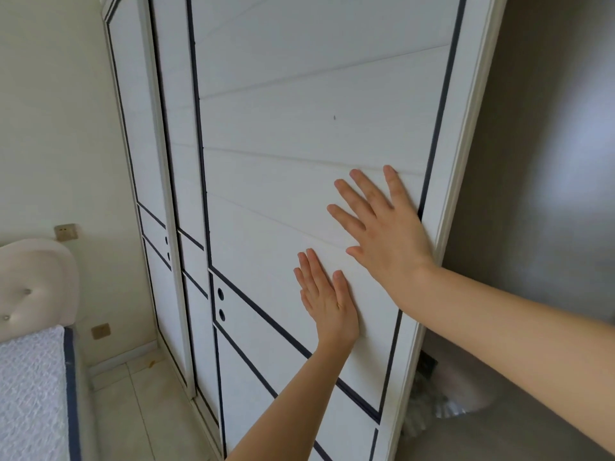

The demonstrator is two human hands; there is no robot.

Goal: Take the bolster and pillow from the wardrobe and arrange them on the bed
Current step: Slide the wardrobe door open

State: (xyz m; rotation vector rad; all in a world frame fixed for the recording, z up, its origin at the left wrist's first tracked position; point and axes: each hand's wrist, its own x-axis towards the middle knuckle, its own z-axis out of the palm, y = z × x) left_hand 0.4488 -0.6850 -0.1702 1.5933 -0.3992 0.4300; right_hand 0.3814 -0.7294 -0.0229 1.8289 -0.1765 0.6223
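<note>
right forearm crosses the lower right of the head view; right hand [382,227] lies flat on the sliding wardrobe door [299,128] beside its right edge frame, fingers spread, grip released, holding nothing. left hand [327,301] is flat just below it, likewise released. bolster and pillow are not visible, presumably behind the door. judgement: press both palms evenly and push leftward along the track, low and steady, so the panel does not rack. bed [30,394] stands at left.
</note>
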